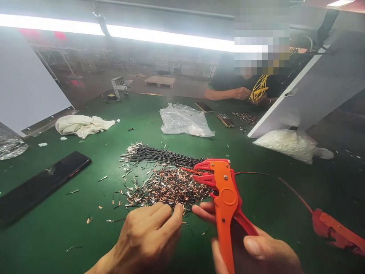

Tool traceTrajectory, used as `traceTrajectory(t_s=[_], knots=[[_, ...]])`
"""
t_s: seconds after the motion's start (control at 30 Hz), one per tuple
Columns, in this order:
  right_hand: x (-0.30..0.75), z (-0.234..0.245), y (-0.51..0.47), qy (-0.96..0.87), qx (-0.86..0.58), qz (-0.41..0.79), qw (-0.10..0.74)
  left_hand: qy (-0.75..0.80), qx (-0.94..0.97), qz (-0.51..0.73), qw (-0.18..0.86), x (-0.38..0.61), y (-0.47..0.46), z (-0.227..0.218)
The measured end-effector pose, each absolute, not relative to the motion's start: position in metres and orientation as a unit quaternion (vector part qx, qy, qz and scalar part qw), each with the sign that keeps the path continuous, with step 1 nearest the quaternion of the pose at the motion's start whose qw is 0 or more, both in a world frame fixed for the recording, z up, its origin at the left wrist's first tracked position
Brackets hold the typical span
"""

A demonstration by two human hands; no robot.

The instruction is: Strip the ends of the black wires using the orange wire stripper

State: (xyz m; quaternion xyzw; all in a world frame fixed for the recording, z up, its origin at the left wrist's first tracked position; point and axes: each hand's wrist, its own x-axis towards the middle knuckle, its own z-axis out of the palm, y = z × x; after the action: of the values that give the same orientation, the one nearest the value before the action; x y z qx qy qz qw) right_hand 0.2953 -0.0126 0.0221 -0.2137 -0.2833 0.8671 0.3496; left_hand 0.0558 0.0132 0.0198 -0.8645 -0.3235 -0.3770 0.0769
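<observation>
My right hand (269,249) is wrapped round the handles of an orange and red wire stripper (228,196), held upright with its jaws to the left. A thin red strand (251,173) runs rightward from behind the tool's head. My left hand (151,230) is closed, knuckles up, at the near edge of a heap of short wire scraps (173,186) with copper and black bits. Whatever its fingertips pinch, if anything, is hidden. Behind the heap lies a bundle of black wires (162,156) with metal terminals at the left ends, partly covered by the stripper's head.
A dark phone (45,186) lies left on the green table (94,236). A cloth (82,125), plastic bag (185,120) and filled bag (288,144) lie farther back. Another red-orange tool (336,230) is at right. A person opposite holds yellow wires (259,89).
</observation>
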Motion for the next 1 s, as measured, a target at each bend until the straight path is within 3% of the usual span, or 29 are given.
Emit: traceTrajectory(t_s=[0.47, 0.7, 0.87, 1.0], knots=[[0.292, 0.029, -0.01, -0.281, -0.209, 0.856, 0.38, -0.397, -0.819, -0.399, 0.111, 0.044, 0.021, 0.023], [0.281, 0.025, -0.013, -0.221, -0.161, 0.908, 0.318, -0.36, -0.828, -0.42, 0.094, 0.048, 0.017, 0.022], [0.277, 0.015, -0.015, -0.222, -0.124, 0.908, 0.333, -0.326, -0.851, -0.408, 0.044, 0.049, 0.011, 0.025], [0.274, 0.009, -0.011, -0.238, -0.138, 0.89, 0.365, -0.265, -0.868, -0.41, 0.096, 0.069, 0.004, 0.028]])
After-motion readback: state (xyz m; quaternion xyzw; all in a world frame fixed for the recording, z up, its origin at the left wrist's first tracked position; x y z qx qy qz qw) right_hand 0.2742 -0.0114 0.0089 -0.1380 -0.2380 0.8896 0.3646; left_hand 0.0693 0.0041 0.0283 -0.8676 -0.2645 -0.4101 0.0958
